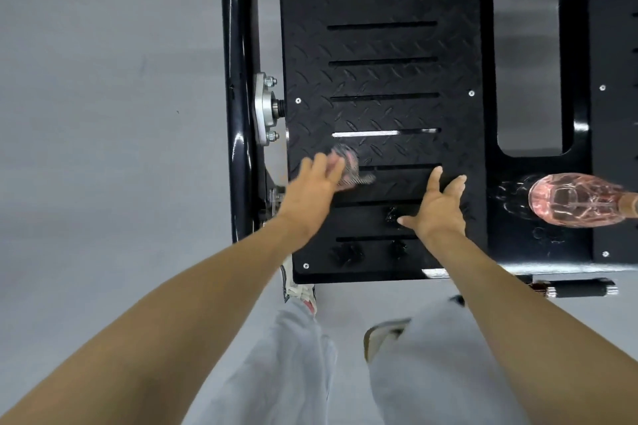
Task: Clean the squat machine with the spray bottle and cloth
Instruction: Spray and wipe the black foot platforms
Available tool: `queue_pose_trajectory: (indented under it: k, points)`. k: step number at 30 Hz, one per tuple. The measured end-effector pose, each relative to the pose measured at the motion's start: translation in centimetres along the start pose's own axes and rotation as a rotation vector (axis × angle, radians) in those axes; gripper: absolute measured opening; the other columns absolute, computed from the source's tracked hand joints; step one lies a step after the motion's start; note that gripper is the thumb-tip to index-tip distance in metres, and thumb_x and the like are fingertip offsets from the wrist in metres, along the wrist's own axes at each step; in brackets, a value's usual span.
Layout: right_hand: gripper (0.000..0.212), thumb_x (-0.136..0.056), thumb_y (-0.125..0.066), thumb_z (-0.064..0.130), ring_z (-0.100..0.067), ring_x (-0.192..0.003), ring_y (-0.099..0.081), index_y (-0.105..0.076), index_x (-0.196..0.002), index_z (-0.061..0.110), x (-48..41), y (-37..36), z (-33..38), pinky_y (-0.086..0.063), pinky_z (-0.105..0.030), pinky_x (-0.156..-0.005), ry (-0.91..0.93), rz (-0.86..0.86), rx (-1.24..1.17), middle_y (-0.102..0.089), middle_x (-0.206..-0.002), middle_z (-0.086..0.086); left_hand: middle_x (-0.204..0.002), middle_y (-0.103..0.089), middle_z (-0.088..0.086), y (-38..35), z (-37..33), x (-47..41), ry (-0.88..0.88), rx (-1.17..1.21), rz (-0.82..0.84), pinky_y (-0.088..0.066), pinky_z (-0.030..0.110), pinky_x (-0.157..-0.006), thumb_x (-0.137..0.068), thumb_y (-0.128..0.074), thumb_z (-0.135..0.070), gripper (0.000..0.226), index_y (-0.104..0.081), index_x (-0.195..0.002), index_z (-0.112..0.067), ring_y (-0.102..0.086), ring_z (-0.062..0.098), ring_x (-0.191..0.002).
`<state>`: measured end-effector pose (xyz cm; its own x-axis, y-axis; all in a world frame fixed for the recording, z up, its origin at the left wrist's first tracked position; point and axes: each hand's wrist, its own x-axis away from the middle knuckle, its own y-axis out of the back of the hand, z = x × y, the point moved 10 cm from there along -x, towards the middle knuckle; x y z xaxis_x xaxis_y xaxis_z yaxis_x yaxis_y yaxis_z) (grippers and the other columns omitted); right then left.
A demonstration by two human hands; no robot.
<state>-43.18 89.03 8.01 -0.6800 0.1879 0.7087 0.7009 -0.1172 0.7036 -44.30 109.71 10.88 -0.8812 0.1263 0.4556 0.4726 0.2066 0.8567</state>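
Wiping looks like the step in hand, seen from the head camera; left hand (316, 183) presses a blurred cloth (348, 166) on the squat machine's footplate (383, 45), right hand (440, 203) rests flat, fingers spread, grasping nothing; one cloth, one pink spray bottle (576, 200) lying right; next likely calls for sweeping the cloth across unwiped tread

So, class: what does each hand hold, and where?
Left hand presses the blurred cloth under its fingers; grip unclear. Right hand holds nothing.
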Motion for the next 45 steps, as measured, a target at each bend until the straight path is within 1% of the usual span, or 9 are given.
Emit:
queue_pose_trajectory:
  k: [7,13,16,22,25,31,36,38,45]
  points:
    - [0.115,-0.081,-0.072,0.035,-0.04,-0.145,-0.002,0.015,-0.149,0.007,0.3,0.1,0.8,-0.02,-0.042,-0.118,-0.031,-0.01,0.103,0.008,-0.151,-0.036,-0.135,-0.025,0.011,-1.7,-1.8,1.3,-0.476,-0.294,0.141,-0.048,0.031,-0.084,-0.088,-0.045,0.005,0.079,-0.007,-0.152,-0.019,-0.031,0.026,-0.119]
    - [0.113,-0.082,-0.064,0.049,-0.038,-0.146,0.001,0.017,-0.149,0.008,0.2,0.0,0.2,-0.011,-0.042,-0.12,0.014,-0.029,0.19,0.006,-0.151,-0.036,-0.135,-0.03,0.011,0.2,4.6,0.2,0.253,0.143,-0.061,-0.051,0.031,-0.086,-0.091,-0.047,0.002,0.07,-0.019,-0.152,-0.018,-0.033,0.026,-0.12]
    - [0.113,-0.082,-0.065,0.049,-0.037,-0.146,0.001,0.017,-0.149,0.009,0.2,0.0,0.4,-0.01,-0.042,-0.119,0.025,-0.038,0.181,0.006,-0.152,-0.034,-0.136,-0.026,0.009,-0.8,1.3,1.0,0.287,0.088,-0.061,-0.049,0.025,-0.08,-0.087,-0.053,0.002,0.08,-0.008,-0.152,-0.013,-0.034,0.026,-0.116]
    - [0.097,-0.089,-0.046,0.058,-0.028,-0.147,0.007,0.017,-0.15,0.016,1.2,-0.7,-0.9,-0.01,-0.048,-0.117,0.146,-0.091,0.135,0.016,-0.156,-0.02,-0.145,-0.022,0.014,-0.9,-2.1,1.0,-0.119,-0.309,-0.002,-0.05,0.033,-0.087,-0.089,-0.05,0.001,0.079,-0.001,-0.15,-0.005,-0.036,0.029,-0.121]
    - [0.077,-0.097,-0.027,0.053,-0.025,-0.148,0.006,0.008,-0.152,0.012,1.8,-0.4,-1.6,-0.007,-0.045,-0.12,0.281,-0.101,0.049,0.01,-0.158,-0.016,-0.136,-0.031,0.014,0.1,2.2,1.2,0.123,-0.322,-0.027,-0.052,0.035,-0.082,-0.087,-0.053,-0.001,0.075,-0.012,-0.149,-0.011,-0.039,0.031,-0.118]
    - [0.064,-0.101,-0.019,0.044,-0.022,-0.148,0.004,-0.005,-0.152,0.009,2.4,0.3,-5.0,-0.003,-0.039,-0.121,0.466,-0.131,0.217,0.004,-0.16,-0.011,-0.139,-0.029,0.013,-2.4,-1.1,2.6,0.683,0.234,-0.152,-0.048,0.039,-0.083,-0.087,-0.048,0.002,0.066,-0.026,-0.146,-0.018,-0.035,0.034,-0.12]
    - [0.062,-0.101,-0.015,0.043,-0.02,-0.148,0.003,-0.005,-0.152,0.008,2.4,-0.6,-7.6,-0.005,-0.038,-0.121,0.463,-0.077,0.183,0.003,-0.16,-0.01,-0.138,-0.041,0.007,-3.7,-15.4,-0.7,-0.04,-0.139,-0.142,-0.053,0.028,-0.073,-0.086,-0.058,-0.008,0.067,-0.03,-0.146,-0.012,-0.048,0.027,-0.114]
    - [0.062,-0.102,-0.014,0.043,-0.021,-0.148,0.002,-0.006,-0.152,0.008,2.6,-1.1,-7.8,-0.005,-0.038,-0.121,0.48,-0.073,0.19,0.003,-0.16,-0.01,-0.139,-0.037,0.01,-3.2,-15.5,-1.2,-0.14,-0.299,-0.127,-0.052,0.031,-0.079,-0.087,-0.055,-0.007,0.068,-0.024,-0.148,-0.008,-0.044,0.029,-0.117]
    - [0.054,-0.104,-0.018,0.033,-0.024,-0.147,-0.004,-0.016,-0.151,0.006,3.3,-1.2,-9.5,-0.007,-0.035,-0.121,0.54,-0.113,0.149,0.0,-0.159,-0.013,-0.136,-0.03,0.017,-2.5,-7.9,-0.2,0.644,0.045,-0.174,-0.049,0.036,-0.083,-0.086,-0.053,0.001,0.075,-0.016,-0.15,-0.015,-0.034,0.035,-0.12]
